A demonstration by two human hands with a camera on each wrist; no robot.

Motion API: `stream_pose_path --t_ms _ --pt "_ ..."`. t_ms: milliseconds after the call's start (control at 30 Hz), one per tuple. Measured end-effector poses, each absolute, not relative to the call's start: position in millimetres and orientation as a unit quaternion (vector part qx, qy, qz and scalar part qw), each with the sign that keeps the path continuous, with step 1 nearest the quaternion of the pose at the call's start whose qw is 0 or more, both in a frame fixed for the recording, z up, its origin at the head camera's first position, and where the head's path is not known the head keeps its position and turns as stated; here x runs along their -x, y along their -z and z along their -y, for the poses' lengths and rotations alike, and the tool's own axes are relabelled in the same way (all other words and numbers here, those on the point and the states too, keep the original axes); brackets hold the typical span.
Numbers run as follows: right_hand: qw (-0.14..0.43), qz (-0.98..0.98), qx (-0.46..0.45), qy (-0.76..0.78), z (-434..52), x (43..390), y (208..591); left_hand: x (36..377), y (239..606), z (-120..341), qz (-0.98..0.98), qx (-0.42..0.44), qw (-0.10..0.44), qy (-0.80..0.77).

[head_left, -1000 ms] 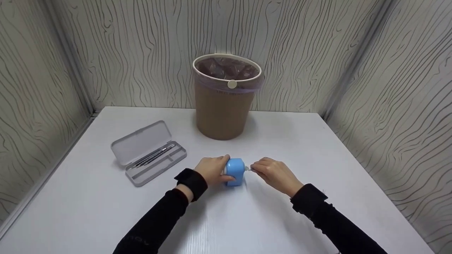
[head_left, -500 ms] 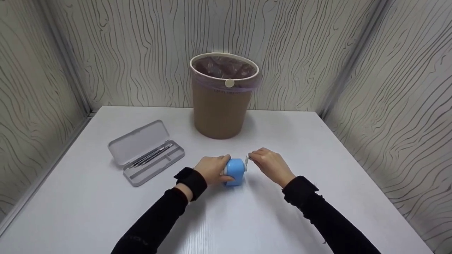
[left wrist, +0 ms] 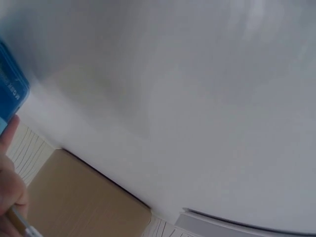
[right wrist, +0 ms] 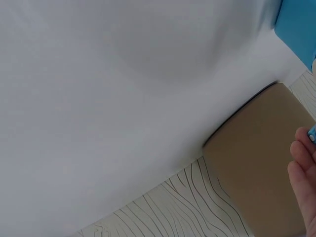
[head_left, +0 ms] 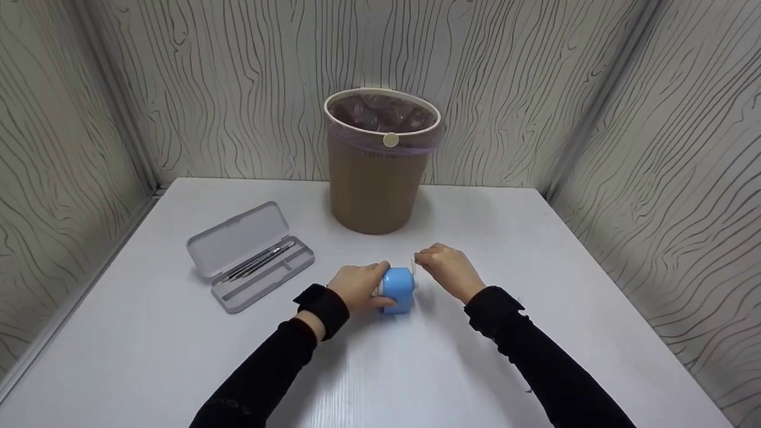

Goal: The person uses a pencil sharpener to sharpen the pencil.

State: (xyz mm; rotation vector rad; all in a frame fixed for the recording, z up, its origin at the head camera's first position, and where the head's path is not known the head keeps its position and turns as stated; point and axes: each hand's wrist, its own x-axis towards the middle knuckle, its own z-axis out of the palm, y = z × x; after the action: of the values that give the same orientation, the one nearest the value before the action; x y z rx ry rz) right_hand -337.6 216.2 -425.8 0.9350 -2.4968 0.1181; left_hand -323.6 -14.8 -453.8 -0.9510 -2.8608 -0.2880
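Note:
A blue crank pencil sharpener (head_left: pixel 397 291) stands on the white table in the head view. My left hand (head_left: pixel 358 288) grips its left side, thumb and fingers around the body. In the left wrist view, a thin pencil-like stick (left wrist: pixel 22 224) with a silvery end shows by the fingers of this hand. My right hand (head_left: pixel 447 268) pinches the end of the sharpener's crank (head_left: pixel 414 272), which points upward on its right side. Part of the crank's knob (right wrist: pixel 312 134) shows at the curled fingers in the right wrist view.
An open grey pencil case (head_left: pixel 261 276) with several dark pencils (head_left: pixel 258 261) lies at the left. Behind the sharpener stands a brown trash bin (head_left: pixel 374 184) with a bag liner. Patterned wall panels (head_left: pixel 250 77) border the table (head_left: pixel 505 220) at the back and sides.
My right hand has moved away from the body and slightly left, turning the crank from pointing right to pointing up. The left hand keeps its hold on the sharpener.

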Motion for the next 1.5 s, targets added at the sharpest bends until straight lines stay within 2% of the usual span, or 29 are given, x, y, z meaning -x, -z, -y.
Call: stream_pose_path --t_ms 733,1167,1500 --pt "0.193 0.932 -0.301 -0.062 -207.8 346.4 442.9 326.9 458.1 18.8 0.943 0.305 0.055 0.121" --pt "0.152 0.946 -0.278 -0.073 -209.4 338.3 455.3 325.7 460.4 18.5 0.937 0.318 0.086 0.118" --pt "0.191 0.931 -0.312 -0.022 -213.9 326.9 469.3 324.5 459.4 16.8 0.938 0.31 0.082 0.132"
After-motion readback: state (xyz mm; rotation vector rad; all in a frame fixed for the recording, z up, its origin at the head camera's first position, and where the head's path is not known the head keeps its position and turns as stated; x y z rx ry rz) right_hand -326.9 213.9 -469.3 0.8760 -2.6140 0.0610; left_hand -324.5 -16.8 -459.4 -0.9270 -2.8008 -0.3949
